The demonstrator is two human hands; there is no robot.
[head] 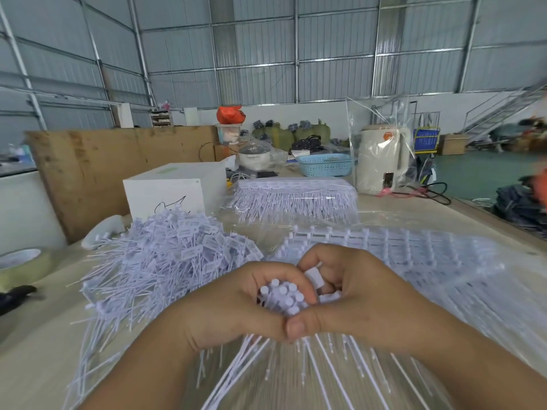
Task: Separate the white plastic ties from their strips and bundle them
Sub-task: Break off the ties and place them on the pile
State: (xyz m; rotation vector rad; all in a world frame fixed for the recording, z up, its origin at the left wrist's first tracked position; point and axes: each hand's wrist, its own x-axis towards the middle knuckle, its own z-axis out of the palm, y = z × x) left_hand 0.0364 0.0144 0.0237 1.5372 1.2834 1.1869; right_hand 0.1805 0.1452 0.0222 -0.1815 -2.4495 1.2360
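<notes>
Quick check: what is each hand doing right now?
Left hand: curled round the bundle of ties.
Right hand: curled round the same bundle.

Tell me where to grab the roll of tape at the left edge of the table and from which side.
Take the roll of tape from above, fingers pinching its wall, one inside the open core and one outside. It lies flat with the hole facing up, and nothing seems to cover it. This is a judgement from one view only.

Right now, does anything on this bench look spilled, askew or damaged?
Nothing looks damaged. The loose pile of ties sprawls untidily at the left, some tails pointing off toward the table edge, but it looks like work in progress. Left hand and right hand together grip one bundle.
</notes>
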